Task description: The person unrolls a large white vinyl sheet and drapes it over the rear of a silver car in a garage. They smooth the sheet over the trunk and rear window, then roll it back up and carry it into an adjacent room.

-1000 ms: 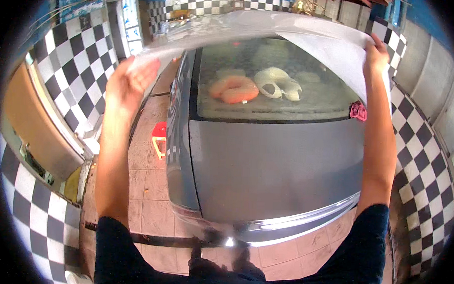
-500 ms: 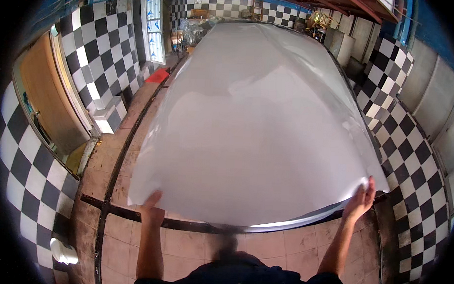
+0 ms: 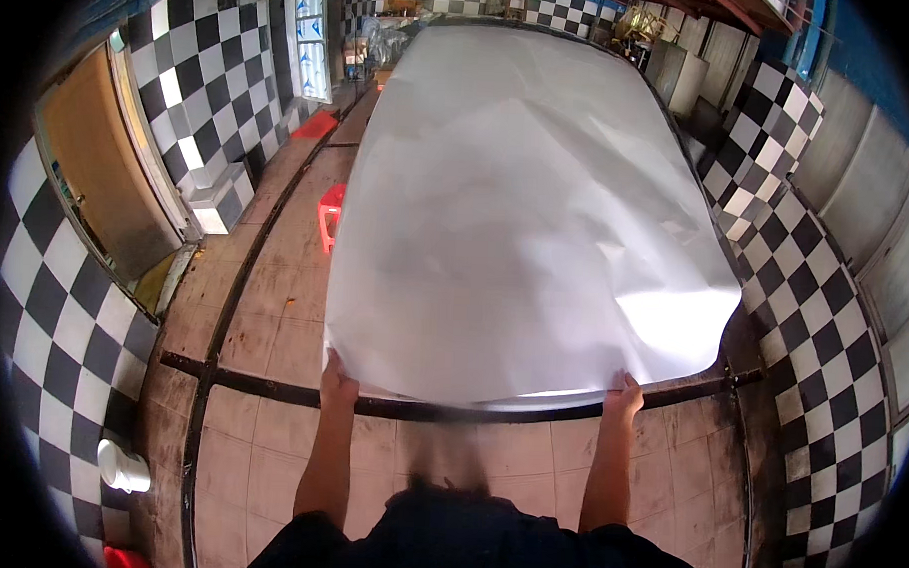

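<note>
Sheet [image 3: 517,216] lies draped over long bulk, near edge facing me. I have left hand [image 3: 339,382] pinching near-left corner, right hand [image 3: 623,394] pinching same edge farther right; fingers narrow on both. Spread grip likely keeps edge taut between. Near-right corner, beyond right hand, unheld. Bucket [image 3: 125,467] well left, probably out of way.

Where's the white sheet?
The white sheet fills the head view's centre, near edge held by left hand and right hand, red stool just left of it.
</note>
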`<action>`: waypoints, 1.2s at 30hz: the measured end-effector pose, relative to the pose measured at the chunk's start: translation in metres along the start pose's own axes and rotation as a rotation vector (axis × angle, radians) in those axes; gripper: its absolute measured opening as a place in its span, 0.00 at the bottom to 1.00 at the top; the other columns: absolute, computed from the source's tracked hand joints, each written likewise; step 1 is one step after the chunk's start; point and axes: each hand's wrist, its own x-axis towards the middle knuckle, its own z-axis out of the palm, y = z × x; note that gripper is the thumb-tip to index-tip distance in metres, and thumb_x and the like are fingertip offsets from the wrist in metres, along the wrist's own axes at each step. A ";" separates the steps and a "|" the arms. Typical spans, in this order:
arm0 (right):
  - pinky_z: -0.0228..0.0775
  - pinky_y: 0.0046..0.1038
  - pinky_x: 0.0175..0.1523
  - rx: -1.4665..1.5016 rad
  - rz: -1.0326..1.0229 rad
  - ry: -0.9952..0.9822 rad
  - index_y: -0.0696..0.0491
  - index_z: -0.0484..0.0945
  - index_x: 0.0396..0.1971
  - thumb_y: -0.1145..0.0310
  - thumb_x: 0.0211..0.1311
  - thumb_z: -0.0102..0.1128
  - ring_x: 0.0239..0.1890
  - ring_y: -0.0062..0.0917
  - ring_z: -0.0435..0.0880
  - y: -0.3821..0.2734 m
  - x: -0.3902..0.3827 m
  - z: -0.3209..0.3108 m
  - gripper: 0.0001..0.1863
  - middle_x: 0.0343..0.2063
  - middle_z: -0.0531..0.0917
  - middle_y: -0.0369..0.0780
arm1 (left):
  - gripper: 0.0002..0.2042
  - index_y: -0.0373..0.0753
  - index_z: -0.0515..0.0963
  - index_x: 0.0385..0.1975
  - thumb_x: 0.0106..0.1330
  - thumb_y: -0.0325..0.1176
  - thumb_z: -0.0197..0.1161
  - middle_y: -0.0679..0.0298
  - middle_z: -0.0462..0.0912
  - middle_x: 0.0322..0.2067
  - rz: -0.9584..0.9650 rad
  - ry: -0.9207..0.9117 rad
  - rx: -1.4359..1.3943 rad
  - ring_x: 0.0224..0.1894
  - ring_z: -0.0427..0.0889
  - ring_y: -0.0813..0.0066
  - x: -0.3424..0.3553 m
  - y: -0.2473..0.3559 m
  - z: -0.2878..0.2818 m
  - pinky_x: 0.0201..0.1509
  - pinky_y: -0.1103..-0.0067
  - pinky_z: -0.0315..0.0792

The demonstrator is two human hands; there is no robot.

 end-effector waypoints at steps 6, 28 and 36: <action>0.63 0.32 0.53 0.058 0.130 0.094 0.61 0.60 0.52 0.68 0.62 0.36 0.53 0.37 0.66 -0.001 0.001 0.005 0.20 0.51 0.67 0.43 | 0.20 0.43 0.64 0.51 0.65 0.48 0.41 0.62 0.69 0.49 0.070 0.254 0.287 0.51 0.66 0.61 0.009 0.019 -0.001 0.53 0.61 0.63; 0.43 0.43 0.62 0.132 0.066 -0.546 0.47 0.50 0.59 0.30 0.46 0.41 0.60 0.35 0.52 -0.011 -0.019 0.061 0.46 0.59 0.54 0.38 | 0.42 0.46 0.55 0.58 0.51 0.72 0.26 0.62 0.58 0.58 0.255 0.013 0.162 0.59 0.57 0.60 0.006 -0.018 0.038 0.59 0.61 0.55; 0.46 0.43 0.62 0.032 -0.117 -0.445 0.43 0.50 0.59 0.32 0.44 0.49 0.60 0.34 0.53 -0.021 -0.038 0.080 0.45 0.59 0.54 0.36 | 0.32 0.46 0.57 0.57 0.60 0.61 0.28 0.62 0.61 0.55 -0.112 0.477 0.314 0.57 0.59 0.62 -0.002 -0.077 0.038 0.57 0.55 0.48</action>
